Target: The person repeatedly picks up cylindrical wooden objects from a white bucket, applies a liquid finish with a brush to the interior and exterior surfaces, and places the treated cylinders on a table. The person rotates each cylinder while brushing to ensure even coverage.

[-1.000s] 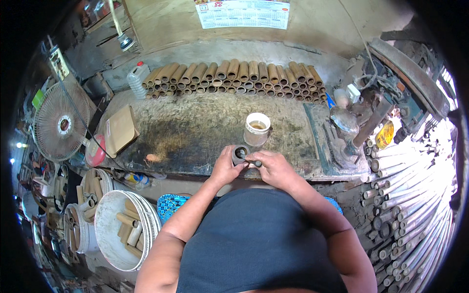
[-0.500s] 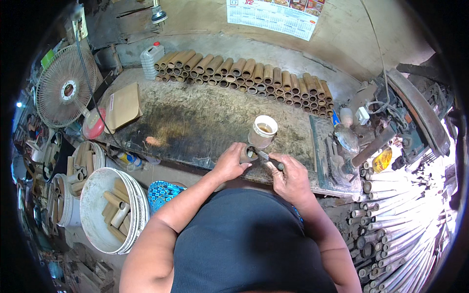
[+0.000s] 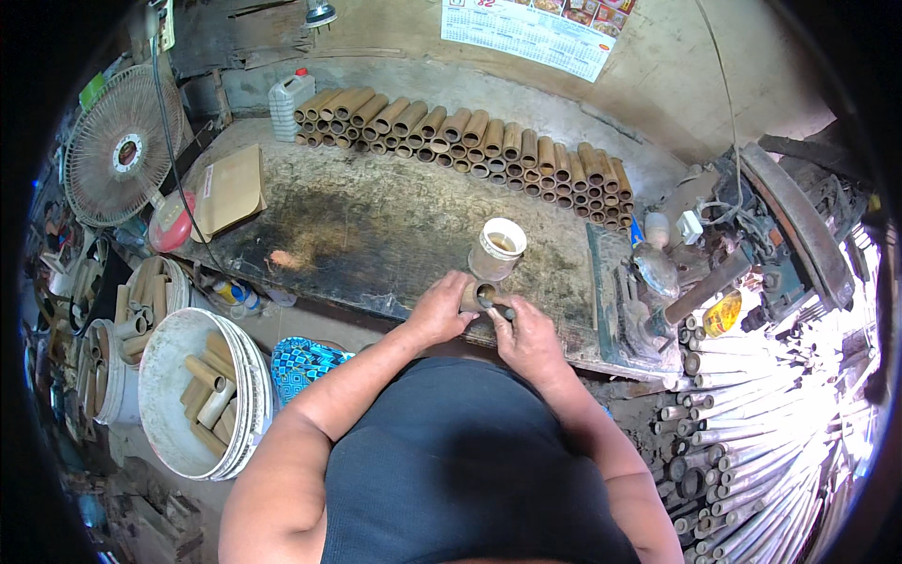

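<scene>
My left hand (image 3: 440, 308) is wrapped round a short bamboo tube (image 3: 471, 297) above the front edge of the workbench, its open end turned toward my right hand. In my right hand (image 3: 529, 336) is a knife (image 3: 507, 312) with a dark handle; its blade reaches into the tube's mouth and is mostly hidden there. Just beyond both hands stands a small whitish tub (image 3: 490, 264) with brownish liquid in it.
Cut bamboo tubes (image 3: 451, 141) lie stacked along the bench's back. A cardboard piece (image 3: 230, 193) and a fan (image 3: 124, 150) are at left. White buckets (image 3: 174, 404) holding tubes stand lower left. Metal equipment (image 3: 714, 273) and long bamboo poles (image 3: 761, 442) fill the right.
My right hand has moved left, closer to the tube, and the knife blade has gone from showing at the tube's mouth to mostly inside it. The whole view has shifted slightly.
</scene>
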`<move>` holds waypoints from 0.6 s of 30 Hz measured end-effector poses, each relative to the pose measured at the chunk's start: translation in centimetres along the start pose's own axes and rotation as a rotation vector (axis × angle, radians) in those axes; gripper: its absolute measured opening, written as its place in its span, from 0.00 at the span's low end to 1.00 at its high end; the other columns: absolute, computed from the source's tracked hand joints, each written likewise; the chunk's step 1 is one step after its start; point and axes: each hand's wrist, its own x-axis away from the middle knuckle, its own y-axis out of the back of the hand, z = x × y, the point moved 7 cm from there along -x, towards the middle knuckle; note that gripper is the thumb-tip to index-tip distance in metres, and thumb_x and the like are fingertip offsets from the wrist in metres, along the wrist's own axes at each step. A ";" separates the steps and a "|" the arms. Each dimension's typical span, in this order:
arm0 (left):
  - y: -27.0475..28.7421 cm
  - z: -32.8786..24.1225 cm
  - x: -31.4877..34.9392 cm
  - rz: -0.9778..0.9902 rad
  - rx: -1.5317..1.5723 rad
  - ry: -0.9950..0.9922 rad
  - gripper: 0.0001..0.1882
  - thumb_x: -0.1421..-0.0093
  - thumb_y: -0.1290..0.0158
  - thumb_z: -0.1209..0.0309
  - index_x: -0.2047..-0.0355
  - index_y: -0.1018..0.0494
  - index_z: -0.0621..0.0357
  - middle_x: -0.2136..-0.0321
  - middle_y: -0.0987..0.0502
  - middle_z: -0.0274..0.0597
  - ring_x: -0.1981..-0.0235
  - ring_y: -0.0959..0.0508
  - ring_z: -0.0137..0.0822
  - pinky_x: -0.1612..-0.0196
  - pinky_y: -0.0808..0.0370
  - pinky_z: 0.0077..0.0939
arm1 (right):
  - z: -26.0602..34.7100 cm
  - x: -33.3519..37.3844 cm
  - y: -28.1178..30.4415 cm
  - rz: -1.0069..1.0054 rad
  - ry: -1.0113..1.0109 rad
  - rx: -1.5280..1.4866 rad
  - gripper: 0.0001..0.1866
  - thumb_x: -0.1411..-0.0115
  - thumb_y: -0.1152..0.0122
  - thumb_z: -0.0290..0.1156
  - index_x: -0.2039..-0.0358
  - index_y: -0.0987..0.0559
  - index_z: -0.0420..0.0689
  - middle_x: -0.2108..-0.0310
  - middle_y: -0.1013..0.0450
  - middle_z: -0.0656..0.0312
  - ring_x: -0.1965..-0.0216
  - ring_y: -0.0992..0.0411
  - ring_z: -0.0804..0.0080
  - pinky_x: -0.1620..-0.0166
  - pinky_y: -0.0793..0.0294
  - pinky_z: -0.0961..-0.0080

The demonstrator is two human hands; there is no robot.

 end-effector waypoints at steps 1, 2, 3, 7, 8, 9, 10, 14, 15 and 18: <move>0.0 -0.1 0.1 -0.002 -0.006 -0.010 0.32 0.47 0.33 0.69 0.44 0.33 0.61 0.48 0.28 0.54 0.44 0.27 0.57 0.41 0.28 0.47 | 0.1 0.1 0.0 0.013 -0.005 -0.018 0.14 0.39 0.38 0.25 0.53 0.25 0.40 0.61 0.23 0.44 0.59 0.23 0.40 0.56 0.22 0.51; -0.1 -0.2 0.2 -0.006 -0.011 -0.021 0.32 0.48 0.33 0.69 0.44 0.33 0.61 0.49 0.28 0.53 0.44 0.27 0.57 0.41 0.28 0.47 | 0.3 0.1 0.4 -0.048 0.011 -0.009 0.14 0.40 0.38 0.25 0.53 0.25 0.40 0.60 0.23 0.44 0.59 0.23 0.40 0.56 0.22 0.52; 0.0 -0.2 0.3 -0.009 -0.006 -0.023 0.32 0.48 0.33 0.69 0.44 0.33 0.61 0.49 0.28 0.53 0.45 0.27 0.57 0.42 0.28 0.47 | 0.3 0.4 0.7 -0.040 0.016 -0.004 0.14 0.40 0.39 0.24 0.53 0.25 0.40 0.60 0.23 0.43 0.58 0.23 0.40 0.56 0.22 0.52; 0.1 0.0 0.3 0.004 0.015 -0.042 0.31 0.49 0.32 0.70 0.46 0.32 0.59 0.50 0.27 0.52 0.45 0.26 0.56 0.42 0.28 0.46 | 0.1 1.0 2.4 -0.060 0.085 0.000 0.16 0.43 0.39 0.18 0.53 0.23 0.40 0.60 0.22 0.45 0.57 0.23 0.43 0.53 0.21 0.58; 0.0 0.0 0.2 0.013 0.020 -0.049 0.30 0.49 0.32 0.70 0.47 0.31 0.58 0.50 0.27 0.52 0.45 0.26 0.56 0.42 0.29 0.46 | -0.1 0.9 2.0 0.068 0.090 0.037 0.17 0.45 0.40 0.17 0.53 0.23 0.40 0.60 0.23 0.46 0.57 0.23 0.44 0.53 0.22 0.57; -0.1 0.0 0.2 0.035 0.037 -0.067 0.31 0.49 0.32 0.70 0.46 0.31 0.59 0.49 0.27 0.52 0.45 0.26 0.56 0.42 0.29 0.46 | 0.0 0.5 1.7 0.139 0.132 0.053 0.18 0.46 0.41 0.15 0.54 0.23 0.40 0.61 0.23 0.47 0.57 0.23 0.44 0.53 0.22 0.57; -0.2 0.0 0.2 0.055 0.052 -0.086 0.31 0.49 0.32 0.71 0.46 0.32 0.59 0.49 0.27 0.52 0.44 0.26 0.57 0.41 0.29 0.46 | 0.3 0.2 1.5 0.217 0.178 0.063 0.20 0.48 0.42 0.14 0.54 0.23 0.41 0.62 0.23 0.48 0.57 0.24 0.44 0.53 0.22 0.56; 0.0 -0.1 0.3 0.090 0.102 -0.143 0.31 0.50 0.32 0.72 0.46 0.31 0.58 0.49 0.27 0.52 0.44 0.26 0.56 0.41 0.28 0.46 | 2.0 -0.8 3.2 0.386 0.310 0.141 0.19 0.49 0.44 0.17 0.55 0.24 0.40 0.63 0.25 0.50 0.58 0.24 0.46 0.54 0.24 0.54; 0.0 -0.1 0.4 0.097 0.102 -0.142 0.31 0.50 0.32 0.73 0.46 0.31 0.58 0.49 0.27 0.52 0.44 0.26 0.56 0.41 0.28 0.46 | 2.4 -1.1 3.5 0.415 0.321 0.175 0.20 0.50 0.44 0.17 0.55 0.24 0.40 0.63 0.24 0.51 0.57 0.24 0.48 0.53 0.23 0.55; -0.1 -0.2 0.3 0.114 0.086 -0.155 0.31 0.50 0.32 0.73 0.46 0.31 0.57 0.49 0.27 0.52 0.44 0.26 0.56 0.41 0.28 0.46 | 3.3 -2.4 3.3 0.438 0.353 0.184 0.18 0.51 0.39 0.18 0.57 0.22 0.43 0.65 0.24 0.51 0.58 0.24 0.47 0.55 0.24 0.55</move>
